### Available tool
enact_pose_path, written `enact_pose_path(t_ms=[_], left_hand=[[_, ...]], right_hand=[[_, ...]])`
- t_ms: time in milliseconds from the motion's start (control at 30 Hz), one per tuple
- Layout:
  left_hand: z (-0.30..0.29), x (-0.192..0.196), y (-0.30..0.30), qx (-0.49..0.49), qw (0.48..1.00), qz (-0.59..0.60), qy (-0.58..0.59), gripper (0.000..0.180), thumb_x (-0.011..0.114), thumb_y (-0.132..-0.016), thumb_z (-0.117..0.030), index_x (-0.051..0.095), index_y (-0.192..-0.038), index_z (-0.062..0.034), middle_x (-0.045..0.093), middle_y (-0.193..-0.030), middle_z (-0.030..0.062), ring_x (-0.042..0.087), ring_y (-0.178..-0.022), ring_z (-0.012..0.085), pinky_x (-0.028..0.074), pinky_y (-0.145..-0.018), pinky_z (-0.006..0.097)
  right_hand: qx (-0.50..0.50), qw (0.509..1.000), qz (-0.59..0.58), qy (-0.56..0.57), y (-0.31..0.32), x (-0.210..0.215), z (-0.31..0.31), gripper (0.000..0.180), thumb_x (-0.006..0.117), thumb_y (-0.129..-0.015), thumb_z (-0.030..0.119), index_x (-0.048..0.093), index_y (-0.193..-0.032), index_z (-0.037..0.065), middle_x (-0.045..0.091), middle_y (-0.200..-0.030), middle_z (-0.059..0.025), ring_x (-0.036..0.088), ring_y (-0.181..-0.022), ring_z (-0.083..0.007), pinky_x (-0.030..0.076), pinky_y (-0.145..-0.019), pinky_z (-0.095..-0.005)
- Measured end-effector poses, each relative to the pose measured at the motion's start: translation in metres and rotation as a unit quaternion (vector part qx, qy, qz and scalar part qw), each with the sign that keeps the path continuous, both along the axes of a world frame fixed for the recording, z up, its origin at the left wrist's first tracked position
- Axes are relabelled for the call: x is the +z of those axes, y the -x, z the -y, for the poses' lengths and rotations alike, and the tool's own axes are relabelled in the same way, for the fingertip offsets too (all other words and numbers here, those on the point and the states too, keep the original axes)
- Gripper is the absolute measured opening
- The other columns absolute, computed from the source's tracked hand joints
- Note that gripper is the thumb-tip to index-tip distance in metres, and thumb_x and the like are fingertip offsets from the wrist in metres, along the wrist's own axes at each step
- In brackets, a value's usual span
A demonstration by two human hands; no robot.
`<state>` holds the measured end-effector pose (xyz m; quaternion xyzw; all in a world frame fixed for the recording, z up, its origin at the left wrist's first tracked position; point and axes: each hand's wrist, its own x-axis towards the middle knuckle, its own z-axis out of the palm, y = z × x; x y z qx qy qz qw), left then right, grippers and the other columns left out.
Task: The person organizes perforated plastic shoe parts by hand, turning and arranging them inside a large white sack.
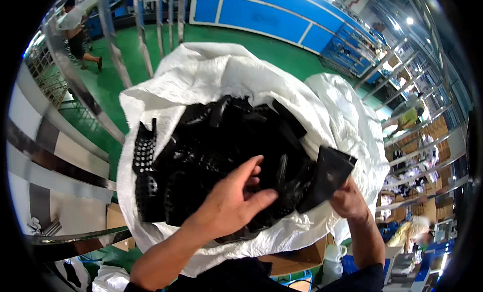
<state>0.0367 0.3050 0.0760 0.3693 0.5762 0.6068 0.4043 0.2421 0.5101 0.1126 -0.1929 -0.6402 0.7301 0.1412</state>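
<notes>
A large white woven sack stands open in front of me, its rim folded out. Inside lies a heap of black plastic parts, some with rows of holes, such as the perforated piece at the left. Over the heap's near side reaches my left hand, thumb and fingers apart, holding nothing. At the sack's right edge my right hand grips a black, flat-sided plastic part that tapers downward. Most of that hand's fingers are hidden behind the part.
Metal rails curve around the sack at left and right. Another white sack adjoins on the right. A cardboard box and a translucent jug stand below. Beyond the green floor runs a blue panelled counter. Several people are farther off.
</notes>
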Motion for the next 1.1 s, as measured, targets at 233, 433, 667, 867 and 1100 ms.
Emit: enact_pose_path(t_ms=[233, 433, 667, 867, 1100], left_hand=[[0.027, -0.004, 0.006, 0.022, 0.895, 0.411, -0.170, 0.059, 0.066, -0.095, -0.005, 0.042, -0.148, -0.0006, 0.062, -0.131, 0.0145, 0.063, -0.118, 0.0210, 0.051, -0.103, 0.036], [0.042, -0.004, 0.019, -0.102, 0.829, 0.458, -0.303, 0.077, 0.054, -0.088, -0.021, 0.029, -0.158, 0.0014, 0.054, -0.146, 0.0179, 0.060, -0.128, 0.0278, 0.046, -0.110, 0.040], [0.050, -0.001, 0.005, -0.020, 0.898, 0.379, -0.222, 0.056, 0.042, -0.105, -0.011, 0.030, -0.159, -0.0024, 0.058, -0.135, 0.0075, 0.058, -0.118, 0.0108, 0.047, -0.101, 0.025], [0.057, -0.012, 0.001, 0.136, 0.972, 0.155, -0.115, 0.065, 0.054, -0.107, -0.035, 0.029, -0.159, -0.0043, 0.055, -0.138, 0.0048, 0.053, -0.121, 0.0107, 0.043, -0.104, 0.025], [0.104, -0.019, 0.008, 0.091, 0.977, 0.154, -0.116, 0.079, 0.075, -0.088, -0.005, 0.031, -0.153, -0.0017, 0.054, -0.138, 0.0086, 0.051, -0.127, 0.0160, 0.041, -0.111, 0.034]], right_hand=[[0.066, 0.993, 0.024, 0.090, 0.040, 0.014, 0.031, 0.038, 0.070, -0.095, 0.003, 0.062, -0.131, 0.000, 0.069, -0.123, -0.0085, 0.066, -0.109, -0.0181, 0.054, -0.094, -0.0345], [0.153, 0.987, 0.046, -0.020, 0.060, 0.004, 0.036, 0.032, 0.073, -0.095, 0.006, 0.066, -0.125, -0.001, 0.072, -0.114, -0.0046, 0.063, -0.101, -0.0102, 0.053, -0.092, -0.0305], [0.188, 0.973, 0.065, -0.120, 0.086, -0.006, 0.080, 0.034, 0.071, -0.098, 0.023, 0.063, -0.118, -0.003, 0.070, -0.094, -0.0045, 0.060, -0.090, -0.0090, 0.053, -0.081, -0.0291], [0.100, 0.920, 0.140, -0.352, 0.094, 0.003, 0.100, 0.041, 0.069, -0.100, 0.027, 0.052, -0.119, -0.005, 0.068, -0.083, -0.0181, 0.071, -0.063, -0.0268, 0.054, -0.055, -0.0350], [0.122, 0.936, 0.129, -0.303, 0.123, 0.020, 0.150, 0.040, 0.061, -0.102, 0.020, 0.044, -0.131, -0.003, 0.068, -0.088, -0.0192, 0.072, -0.073, -0.0253, 0.056, -0.062, -0.0352]])
